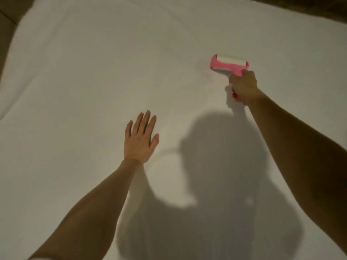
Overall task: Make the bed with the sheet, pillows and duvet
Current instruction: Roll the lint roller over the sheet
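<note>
Sensibly, the right grip (244, 87) clasped the roller (229, 64) at mid-right; the flat, empty left grip (139, 139) needed to tauten the sheet (93, 72).

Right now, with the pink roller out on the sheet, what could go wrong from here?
1. The lint roller, gripped by the right hand, works apart from the flat left hand, so its sticky head may drag and bunch the unpinned sheet.
2. The person's shadow darkens the near sheet, so lint or creases there could be missed.
</note>
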A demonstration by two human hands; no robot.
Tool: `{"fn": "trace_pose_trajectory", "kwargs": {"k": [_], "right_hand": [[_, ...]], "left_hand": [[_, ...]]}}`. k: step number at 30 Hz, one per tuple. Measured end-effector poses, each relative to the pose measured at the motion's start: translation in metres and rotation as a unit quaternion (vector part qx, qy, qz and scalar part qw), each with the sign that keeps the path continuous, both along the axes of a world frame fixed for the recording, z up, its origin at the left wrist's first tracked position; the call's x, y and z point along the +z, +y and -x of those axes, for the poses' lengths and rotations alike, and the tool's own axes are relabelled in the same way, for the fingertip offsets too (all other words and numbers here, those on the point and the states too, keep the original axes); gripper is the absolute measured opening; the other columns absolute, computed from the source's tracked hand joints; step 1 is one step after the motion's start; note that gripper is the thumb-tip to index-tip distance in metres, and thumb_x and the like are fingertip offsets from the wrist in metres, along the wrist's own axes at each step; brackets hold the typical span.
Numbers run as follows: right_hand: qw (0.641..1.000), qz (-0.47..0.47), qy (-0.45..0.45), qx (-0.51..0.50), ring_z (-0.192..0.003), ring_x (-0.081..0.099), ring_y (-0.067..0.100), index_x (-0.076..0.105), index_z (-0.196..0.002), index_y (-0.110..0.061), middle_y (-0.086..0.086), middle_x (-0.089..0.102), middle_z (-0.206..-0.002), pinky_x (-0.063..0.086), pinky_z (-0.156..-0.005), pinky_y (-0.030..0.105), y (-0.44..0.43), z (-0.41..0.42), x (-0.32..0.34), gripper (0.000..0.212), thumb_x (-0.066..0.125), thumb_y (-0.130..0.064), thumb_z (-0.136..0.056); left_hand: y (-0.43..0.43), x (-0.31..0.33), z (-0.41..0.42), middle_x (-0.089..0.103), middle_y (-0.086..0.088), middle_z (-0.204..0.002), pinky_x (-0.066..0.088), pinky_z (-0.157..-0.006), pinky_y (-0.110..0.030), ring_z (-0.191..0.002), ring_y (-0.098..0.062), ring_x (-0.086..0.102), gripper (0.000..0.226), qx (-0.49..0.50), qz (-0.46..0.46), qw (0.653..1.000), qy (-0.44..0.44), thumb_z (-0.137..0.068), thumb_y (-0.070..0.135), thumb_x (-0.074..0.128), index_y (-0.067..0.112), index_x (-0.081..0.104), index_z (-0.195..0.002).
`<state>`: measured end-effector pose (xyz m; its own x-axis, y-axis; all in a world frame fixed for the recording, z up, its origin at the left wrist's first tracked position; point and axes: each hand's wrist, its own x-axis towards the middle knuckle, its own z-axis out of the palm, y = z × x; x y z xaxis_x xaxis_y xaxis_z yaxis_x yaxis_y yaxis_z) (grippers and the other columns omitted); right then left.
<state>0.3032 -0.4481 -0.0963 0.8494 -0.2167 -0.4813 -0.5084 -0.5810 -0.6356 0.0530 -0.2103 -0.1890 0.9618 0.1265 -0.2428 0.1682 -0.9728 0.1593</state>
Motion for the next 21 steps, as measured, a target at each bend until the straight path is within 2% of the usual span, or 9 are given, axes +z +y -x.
{"fn": "trace_pose_trajectory", "kwargs": {"k": [3,7,8,11,13,15,16,19,21], "right_hand": [[1.000,0.018,-0.003,0.020,-0.067,0.059,0.020,0.054,-0.101,-0.010,0.010,0.057,-0.092,0.040,-0.035,0.019,0.001,-0.016,-0.004,0.017,0.045,-0.012,-0.086],[0.996,0.066,-0.010,0.065,-0.075,0.058,0.019,0.056,-0.117,-0.004,0.007,0.059,-0.094,0.042,-0.045,0.021,-0.001,-0.035,-0.008,0.033,0.045,-0.016,-0.088],[0.995,0.063,-0.005,0.071,-0.072,0.060,0.017,0.054,-0.120,-0.004,0.008,0.060,-0.093,0.042,-0.041,0.019,-0.002,-0.040,-0.007,0.035,0.045,-0.016,-0.089],[0.996,0.041,0.023,0.081,-0.042,0.056,0.008,0.047,-0.130,-0.005,0.004,0.056,-0.078,0.039,-0.029,0.014,-0.005,-0.055,0.001,0.040,0.046,-0.018,-0.092],[0.996,0.022,0.016,0.080,-0.053,0.057,0.017,0.052,-0.123,0.000,0.015,0.061,-0.086,0.050,-0.040,0.025,-0.005,-0.067,0.002,0.036,0.046,-0.012,-0.090],[0.997,0.007,-0.006,0.077,-0.061,0.057,0.024,0.055,-0.109,0.002,0.022,0.057,-0.091,0.050,-0.058,0.039,-0.004,-0.075,0.001,0.027,0.045,-0.007,-0.086],[0.997,0.004,-0.016,0.074,-0.062,0.056,0.025,0.055,-0.107,0.001,0.021,0.055,-0.091,0.047,-0.060,0.042,-0.003,-0.077,0.001,0.025,0.045,-0.006,-0.085],[0.997,-0.004,-0.038,0.065,-0.056,0.052,0.026,0.055,-0.106,0.001,0.021,0.052,-0.085,0.043,-0.050,0.039,0.001,-0.082,-0.002,0.025,0.044,-0.005,-0.084],[0.997,-0.008,-0.024,0.073,-0.061,0.056,0.030,0.057,-0.092,-0.002,0.021,0.054,-0.081,0.048,-0.054,0.042,0.000,-0.084,-0.003,0.015,0.047,-0.007,-0.082]], "left_hand": [[0.000,-0.004,0.001,0.013,0.000,-0.160,0.007,-0.117,-0.042,-0.147,-0.018,0.009,0.059,0.002,0.003,1.000,-0.014,-0.096,0.045,0.024,0.023,0.020,-0.151],[0.000,-0.011,0.002,0.012,0.002,-0.160,0.006,-0.117,-0.041,-0.147,-0.018,0.009,0.059,0.010,0.003,1.000,-0.029,-0.095,0.043,0.026,0.025,0.020,-0.151],[0.001,-0.013,0.002,0.011,0.003,-0.160,0.006,-0.117,-0.040,-0.147,-0.017,0.009,0.059,0.011,0.002,0.999,-0.030,-0.095,0.043,0.026,0.025,0.020,-0.151],[0.001,-0.019,0.002,0.008,0.004,-0.159,0.004,-0.117,-0.039,-0.147,-0.017,0.008,0.060,0.010,-0.003,0.999,-0.031,-0.094,0.042,0.027,0.026,0.018,-0.151],[0.001,-0.021,0.002,0.007,0.005,-0.159,0.005,-0.117,-0.040,-0.147,-0.017,0.008,0.061,0.013,-0.002,0.999,-0.034,-0.093,0.042,0.027,0.027,0.018,-0.151],[0.001,-0.022,0.002,0.008,0.005,-0.159,0.006,-0.117,-0.040,-0.147,-0.017,0.009,0.061,0.013,-0.001,0.999,-0.037,-0.093,0.042,0.028,0.027,0.018,-0.151],[0.001,-0.023,0.003,0.007,0.005,-0.159,0.006,-0.117,-0.041,-0.147,-0.017,0.009,0.061,0.012,-0.002,0.999,-0.038,-0.093,0.042,0.028,0.027,0.017,-0.151],[0.003,-0.031,0.004,0.005,0.006,-0.159,0.004,-0.117,-0.040,-0.147,-0.015,0.005,0.062,0.010,-0.010,0.999,-0.053,-0.093,0.042,0.027,0.028,0.014,-0.151],[0.005,-0.039,0.007,0.007,0.006,-0.159,0.003,-0.117,-0.039,-0.147,-0.012,-0.001,0.063,0.011,-0.015,0.998,-0.065,-0.092,0.042,0.028,0.027,0.014,-0.151]]}}
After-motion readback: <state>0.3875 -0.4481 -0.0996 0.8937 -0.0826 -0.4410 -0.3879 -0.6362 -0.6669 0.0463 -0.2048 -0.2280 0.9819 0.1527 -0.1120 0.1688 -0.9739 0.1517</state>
